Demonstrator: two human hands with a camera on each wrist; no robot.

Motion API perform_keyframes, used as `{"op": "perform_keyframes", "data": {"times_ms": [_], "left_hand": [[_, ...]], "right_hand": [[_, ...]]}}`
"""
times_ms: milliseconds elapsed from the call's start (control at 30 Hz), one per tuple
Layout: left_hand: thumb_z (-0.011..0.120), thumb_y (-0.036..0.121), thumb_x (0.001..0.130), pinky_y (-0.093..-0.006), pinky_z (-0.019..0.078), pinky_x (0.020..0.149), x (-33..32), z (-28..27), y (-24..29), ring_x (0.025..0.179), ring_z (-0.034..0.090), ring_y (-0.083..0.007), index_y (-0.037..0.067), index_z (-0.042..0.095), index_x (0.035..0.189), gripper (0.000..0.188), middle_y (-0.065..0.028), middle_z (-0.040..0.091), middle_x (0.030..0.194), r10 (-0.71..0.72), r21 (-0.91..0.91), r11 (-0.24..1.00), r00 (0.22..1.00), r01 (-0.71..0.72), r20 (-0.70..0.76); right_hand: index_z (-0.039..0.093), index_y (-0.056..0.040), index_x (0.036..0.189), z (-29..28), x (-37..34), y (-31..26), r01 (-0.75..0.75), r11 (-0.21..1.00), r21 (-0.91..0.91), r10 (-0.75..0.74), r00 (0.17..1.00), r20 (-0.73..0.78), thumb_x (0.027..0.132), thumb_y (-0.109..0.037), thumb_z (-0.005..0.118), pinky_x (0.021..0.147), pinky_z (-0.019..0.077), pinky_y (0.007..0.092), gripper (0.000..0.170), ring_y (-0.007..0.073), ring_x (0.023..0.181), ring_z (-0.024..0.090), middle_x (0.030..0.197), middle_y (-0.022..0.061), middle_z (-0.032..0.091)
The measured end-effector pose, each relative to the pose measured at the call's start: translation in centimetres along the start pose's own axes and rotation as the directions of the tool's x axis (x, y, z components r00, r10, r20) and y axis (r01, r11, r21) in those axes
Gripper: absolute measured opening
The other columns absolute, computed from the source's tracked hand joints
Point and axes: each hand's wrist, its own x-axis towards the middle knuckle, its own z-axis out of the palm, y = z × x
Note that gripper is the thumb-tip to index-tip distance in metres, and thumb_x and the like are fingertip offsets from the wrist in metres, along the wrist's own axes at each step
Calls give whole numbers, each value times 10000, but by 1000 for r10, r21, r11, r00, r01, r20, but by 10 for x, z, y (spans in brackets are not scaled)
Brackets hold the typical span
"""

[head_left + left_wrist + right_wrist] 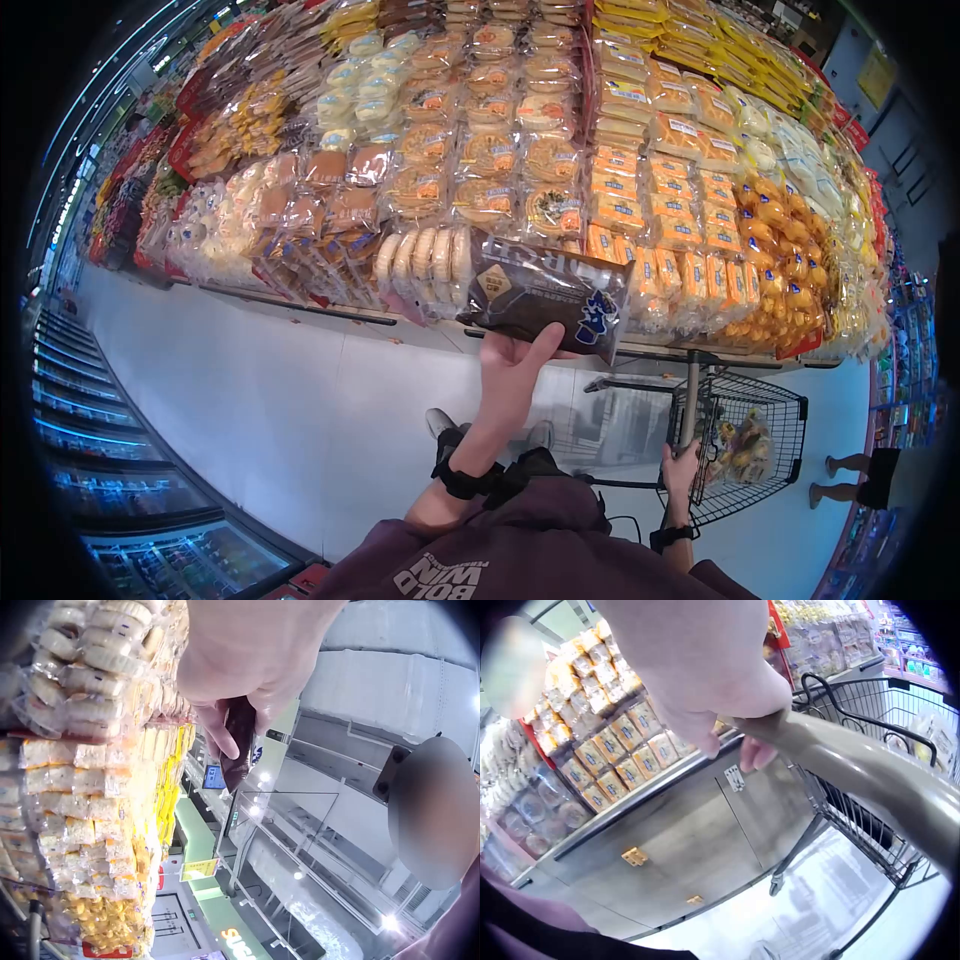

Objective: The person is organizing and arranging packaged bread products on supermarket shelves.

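Observation:
In the head view my left hand (513,368) grips a dark brown plastic bread packet (545,290), thumb on its printed front and fingers behind. It is held up at the near edge of the display, overlapping the wrapped goods there. The left wrist view shows the packet (238,746) edge-on between thumb and fingers of the left hand (247,660). Lower right, my right hand (680,468) holds the handle (692,400) of a shopping cart. Up close in the right wrist view, the right hand (697,667) curls over that grey-brown handle (870,769).
A wide display of wrapped pastries (490,155) spans the front, with orange-labelled packets (675,215) on the right. The black wire cart (790,400) carries a clear bag (752,450) of goods. Another person's legs (845,478) stand at right. Fridges (130,480) line the left.

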Motion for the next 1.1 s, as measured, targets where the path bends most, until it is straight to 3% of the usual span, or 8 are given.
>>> {"op": "perform_keyframes", "data": {"times_ms": [167,333,433,567,733,833,933,1100], "left_hand": [[690,26,874,-246,533,683,2,-56,25,775,680,-159,-69,551,1052,245,-104,673,872,101,199,976,994,-90,-46],[677,-4,872,-243,532,690,-2,-116,83,804,686,-164,-52,550,1038,215,-105,679,859,103,39,994,992,-106,73],[643,23,902,-334,576,768,-9,-179,108,816,677,-169,-29,518,1099,239,-111,673,971,62,60,996,990,-70,127],[619,-38,890,-290,558,699,-8,-246,139,787,696,-209,-52,531,1034,169,-147,668,918,121,118,984,986,-135,113],[580,90,955,-329,511,853,6,-288,162,1033,622,-178,-14,492,1200,280,-115,625,1128,121,-101,989,982,-107,147],[380,417,1013,-415,424,1034,13,-287,174,1203,541,-279,31,390,1404,549,-135,532,1324,-35,-118,993,997,27,-65],[479,350,914,-490,473,1007,37,-290,194,1267,483,-360,11,326,1439,643,-193,422,1430,26,-290,956,976,38,214],[614,198,820,-534,487,985,83,-302,219,1257,485,-421,-26,286,1426,725,-261,425,1391,-26,-255,965,990,60,136]], "right_hand": [[667,25,990,5,7,-11,-227,968,-109,218,972,-91,818,-351,666,754,505,482,414,433,845,655,882,257,675],[682,1,1030,13,2,-18,-281,919,-276,226,950,-214,811,-344,657,792,529,488,409,419,912,658,930,249,686],[681,-7,1031,23,0,-7,-347,882,-319,282,931,-232,791,-328,658,814,530,493,401,406,945,655,969,247,684],[639,-4,1033,35,-8,-11,-396,857,-331,321,911,-258,813,-279,639,844,527,492,352,404,961,649,1010,230,676],[593,8,1096,54,-21,-4,-442,833,-333,375,893,-249,823,-255,630,875,503,491,381,403,1010,619,1085,245,635],[595,14,1074,62,-43,-8,-374,840,-392,298,923,-243,811,-259,645,884,499,492,383,410,1013,615,1080,252,633],[633,26,983,68,-73,-31,-427,811,-400,324,897,-301,782,-282,668,840,516,505,370,431,958,635,995,255,664],[670,78,884,78,-77,-51,-451,834,-318,412,892,-184,723,-337,691,807,513,488,446,452,895,649,903,291,671]]}}
